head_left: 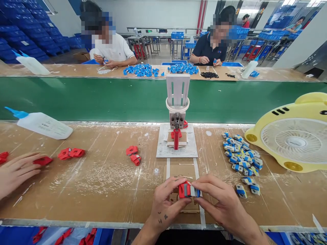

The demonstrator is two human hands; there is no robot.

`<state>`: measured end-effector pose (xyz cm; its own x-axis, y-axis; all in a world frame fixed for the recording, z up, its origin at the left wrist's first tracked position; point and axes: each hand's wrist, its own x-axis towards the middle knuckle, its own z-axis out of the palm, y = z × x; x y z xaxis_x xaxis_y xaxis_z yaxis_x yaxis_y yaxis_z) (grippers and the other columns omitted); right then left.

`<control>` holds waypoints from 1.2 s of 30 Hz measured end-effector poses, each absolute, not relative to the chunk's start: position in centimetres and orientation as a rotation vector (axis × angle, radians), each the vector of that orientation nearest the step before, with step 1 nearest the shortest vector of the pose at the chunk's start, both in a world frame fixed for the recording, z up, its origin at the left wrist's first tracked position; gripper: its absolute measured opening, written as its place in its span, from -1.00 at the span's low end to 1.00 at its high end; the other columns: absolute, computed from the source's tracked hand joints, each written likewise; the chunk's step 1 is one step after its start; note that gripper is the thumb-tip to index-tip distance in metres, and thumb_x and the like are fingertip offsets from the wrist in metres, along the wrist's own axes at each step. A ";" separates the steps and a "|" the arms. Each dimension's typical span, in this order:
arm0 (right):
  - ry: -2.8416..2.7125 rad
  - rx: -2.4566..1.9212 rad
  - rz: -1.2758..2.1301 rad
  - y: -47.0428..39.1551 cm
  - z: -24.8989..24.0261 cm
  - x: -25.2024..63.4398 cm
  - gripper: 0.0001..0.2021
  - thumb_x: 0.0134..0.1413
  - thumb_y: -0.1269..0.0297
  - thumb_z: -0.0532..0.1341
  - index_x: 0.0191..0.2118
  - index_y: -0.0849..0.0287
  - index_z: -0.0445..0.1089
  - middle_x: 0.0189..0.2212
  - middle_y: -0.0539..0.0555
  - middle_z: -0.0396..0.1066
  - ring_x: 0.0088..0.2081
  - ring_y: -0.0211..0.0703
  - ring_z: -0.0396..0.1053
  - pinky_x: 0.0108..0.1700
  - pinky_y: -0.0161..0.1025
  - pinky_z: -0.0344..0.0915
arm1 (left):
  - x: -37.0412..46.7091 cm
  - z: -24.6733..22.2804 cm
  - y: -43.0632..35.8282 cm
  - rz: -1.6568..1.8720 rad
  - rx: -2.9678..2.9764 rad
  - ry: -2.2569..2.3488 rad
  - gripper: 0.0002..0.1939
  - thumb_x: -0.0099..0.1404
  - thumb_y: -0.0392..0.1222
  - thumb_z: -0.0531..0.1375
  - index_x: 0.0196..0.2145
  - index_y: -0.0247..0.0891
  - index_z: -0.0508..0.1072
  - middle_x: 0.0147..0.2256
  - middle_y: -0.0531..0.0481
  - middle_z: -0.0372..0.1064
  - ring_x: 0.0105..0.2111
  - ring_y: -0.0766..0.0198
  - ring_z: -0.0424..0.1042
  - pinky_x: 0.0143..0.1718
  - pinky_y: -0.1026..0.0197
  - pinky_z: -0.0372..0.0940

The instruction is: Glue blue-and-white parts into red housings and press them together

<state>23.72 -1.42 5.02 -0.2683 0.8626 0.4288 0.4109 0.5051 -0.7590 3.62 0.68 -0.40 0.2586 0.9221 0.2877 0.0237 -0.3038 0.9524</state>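
Note:
Between the thumb and fingers of my left hand (167,200) is a red piece (184,190), held above a cardboard pad near the table's front edge. My right hand (217,197) pinches a grey and blue piece (195,192) against its right side; the two pieces touch. Straight ahead stands a toggle clamp press with a red handle (176,139) on a white base plate (160,149). Two red pieces (133,155) lie left of the press. To the right is a pile of grey, blue and yellow pieces (242,156).
A co-worker's hand (19,172) touches a red piece at the far left, near more red pieces (71,153) and a glue bottle (43,125). A yellow fan (293,136) stands right. Two people sit across the green divider (102,98), with blue pieces (144,70) before them.

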 end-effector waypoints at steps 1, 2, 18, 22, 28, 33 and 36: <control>-1.895 -1.065 0.683 -1.4 5.2 23.8 -0.70 0.26 0.42 0.27 0.06 -0.02 0.52 -0.24 0.07 0.60 -0.27 -0.18 0.56 -0.20 -0.35 0.49 | 3.5 -0.1 0.9 1.185 1.632 0.883 -0.66 0.22 -0.04 0.42 -0.04 -0.06 0.64 -0.22 -0.08 0.64 -0.25 0.15 0.60 -0.18 0.21 0.48; -1.907 -1.076 0.721 -1.3 5.3 24.0 -0.71 0.27 0.41 0.27 0.05 -0.01 0.53 -0.25 0.07 0.60 -0.27 -0.19 0.55 -0.20 -0.35 0.48 | 3.4 0.1 1.1 1.165 1.667 0.870 -0.66 0.22 -0.02 0.42 -0.05 -0.09 0.64 -0.26 -0.09 0.64 -0.28 0.15 0.59 -0.21 0.21 0.48; -0.592 -0.848 2.060 2.0 0.4 23.4 -0.58 -0.17 0.08 0.57 -0.25 0.19 0.48 -0.45 -0.04 0.48 -0.52 -0.37 0.39 -0.45 -0.42 0.35 | 2.2 1.9 3.4 0.922 1.722 0.880 -0.51 0.23 0.05 0.36 0.10 -0.09 0.57 0.03 -0.18 0.58 -0.06 0.04 0.57 0.00 0.07 0.45; -0.573 -0.804 2.185 2.7 0.5 22.2 -0.52 -0.19 0.03 0.57 -0.29 0.18 0.37 -0.50 -0.09 0.44 -0.61 -0.40 0.37 -0.57 -0.48 0.28 | 2.1 1.1 3.8 1.003 1.660 0.680 -0.64 0.22 0.04 0.38 -0.05 -0.07 0.65 -0.15 -0.14 0.65 -0.10 0.04 0.59 0.00 0.08 0.44; -1.081 -1.078 1.765 5.6 2.1 22.6 -0.47 -0.02 -0.28 0.35 -0.38 0.15 0.32 -0.54 -0.03 0.43 -0.58 -0.28 0.37 -0.55 -0.36 0.25 | 0.9 -0.1 5.4 1.141 1.252 0.890 -0.54 -0.02 0.00 0.51 -0.18 -0.25 0.64 -0.23 -0.15 0.63 -0.24 0.05 0.60 -0.17 0.12 0.49; -1.490 -1.388 1.111 10.2 3.4 22.0 -0.60 -0.01 -0.12 0.34 -0.26 0.14 0.44 -0.56 -0.08 0.32 -0.50 -0.23 0.25 -0.44 -0.27 0.16 | -1.0 -0.8 11.0 1.232 1.128 1.087 -0.53 -0.05 -0.02 0.46 -0.19 -0.27 0.54 -0.22 -0.17 0.64 -0.16 -0.04 0.61 -0.09 0.01 0.47; -1.604 -1.418 1.217 12.1 3.6 20.4 -0.68 -0.13 0.03 0.41 -0.33 0.12 0.43 -0.65 -0.16 0.18 -0.55 -0.28 0.09 -0.48 -0.29 -0.04 | -1.1 -1.1 14.1 1.224 1.179 1.101 -0.55 -0.07 -0.03 0.45 -0.23 -0.26 0.51 -0.24 -0.17 0.63 -0.15 -0.05 0.61 -0.06 -0.03 0.45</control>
<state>20.36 12.06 3.61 -0.1889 0.9772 -0.0968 0.3567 -0.0236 -0.9339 -1.11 14.10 -1.12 0.0489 0.9986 0.0181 -0.0875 -0.0138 0.9961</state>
